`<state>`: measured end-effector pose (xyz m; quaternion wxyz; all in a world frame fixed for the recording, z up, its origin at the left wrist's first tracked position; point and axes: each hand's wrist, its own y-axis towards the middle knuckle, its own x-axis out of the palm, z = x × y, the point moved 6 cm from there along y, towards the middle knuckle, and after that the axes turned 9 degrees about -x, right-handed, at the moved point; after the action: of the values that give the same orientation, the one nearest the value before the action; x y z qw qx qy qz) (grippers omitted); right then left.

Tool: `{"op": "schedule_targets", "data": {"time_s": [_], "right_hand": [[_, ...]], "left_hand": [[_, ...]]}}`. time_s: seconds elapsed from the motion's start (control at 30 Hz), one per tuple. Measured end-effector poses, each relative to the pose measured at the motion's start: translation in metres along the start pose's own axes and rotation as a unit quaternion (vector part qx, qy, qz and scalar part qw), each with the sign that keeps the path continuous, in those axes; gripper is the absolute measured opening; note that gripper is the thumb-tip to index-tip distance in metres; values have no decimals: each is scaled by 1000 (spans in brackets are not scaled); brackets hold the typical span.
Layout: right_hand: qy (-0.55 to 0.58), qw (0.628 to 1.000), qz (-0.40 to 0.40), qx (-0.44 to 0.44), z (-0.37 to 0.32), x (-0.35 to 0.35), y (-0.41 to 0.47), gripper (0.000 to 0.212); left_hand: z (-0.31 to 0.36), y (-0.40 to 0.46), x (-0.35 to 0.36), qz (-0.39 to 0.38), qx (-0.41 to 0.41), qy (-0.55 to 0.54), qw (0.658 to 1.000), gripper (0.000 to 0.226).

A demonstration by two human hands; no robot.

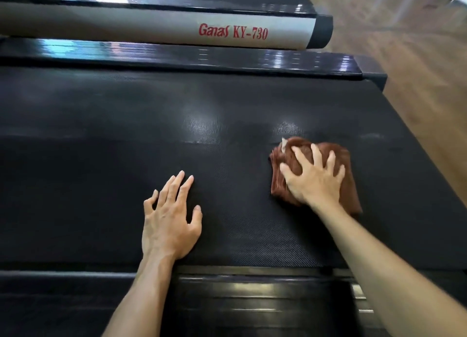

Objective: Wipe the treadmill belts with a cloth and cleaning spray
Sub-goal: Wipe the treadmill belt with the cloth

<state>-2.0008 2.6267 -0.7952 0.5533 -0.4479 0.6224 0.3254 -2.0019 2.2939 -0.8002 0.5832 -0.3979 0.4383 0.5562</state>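
The left hand (169, 218) lies flat with fingers spread on the black textured treadmill belt (101, 159), bracing and holding nothing. If weight leans through it, the belt could slide underneath and take the support away. To its right, the right hand (313, 180) presses spread fingers onto the folded brown cloth (351, 192), which rests on the belt near its rear edge. Pressed but not gripped, the cloth could bunch, unfold, or slip off beyond that hand onto the wooden floor (417, 58). No spray bottle is visible.
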Motion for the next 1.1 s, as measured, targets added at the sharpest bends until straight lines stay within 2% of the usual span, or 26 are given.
{"op": "schedule_targets", "data": {"time_s": [0.1, 0.17, 0.4, 0.47, 0.6, 0.73, 0.83, 1.1], "right_hand": [[0, 1000, -25, -12, 2, -5, 46, 75], [-5, 1000, -26, -15, 2, -5, 45, 75], [-25, 999, 11, -29, 15, 2, -93, 75], [-29, 999, -1, -23, 16, 5, -104, 75], [-21, 1000, 3, -15, 15, 3, -61, 68], [-12, 1000, -8, -1, 14, -1, 14, 72], [-13, 1000, -21, -4, 12, -3, 29, 74], [-33, 999, 2, -30, 27, 3, -108, 75]], "left_hand": [[-1, 0, 1, -3, -2, 3, 1000, 68], [-1, 0, 1, -5, -5, 2, 1000, 64], [0, -1, -1, -1, -10, -9, 1000, 64], [0, -1, -2, -1, -12, -10, 1000, 65], [0, -1, -3, 0, -13, -7, 1000, 66], [1, -1, -3, 1, -11, -5, 1000, 66], [1, -1, -3, -2, -8, -5, 1000, 65], [1, 0, -3, -2, -12, -6, 1000, 65]]}}
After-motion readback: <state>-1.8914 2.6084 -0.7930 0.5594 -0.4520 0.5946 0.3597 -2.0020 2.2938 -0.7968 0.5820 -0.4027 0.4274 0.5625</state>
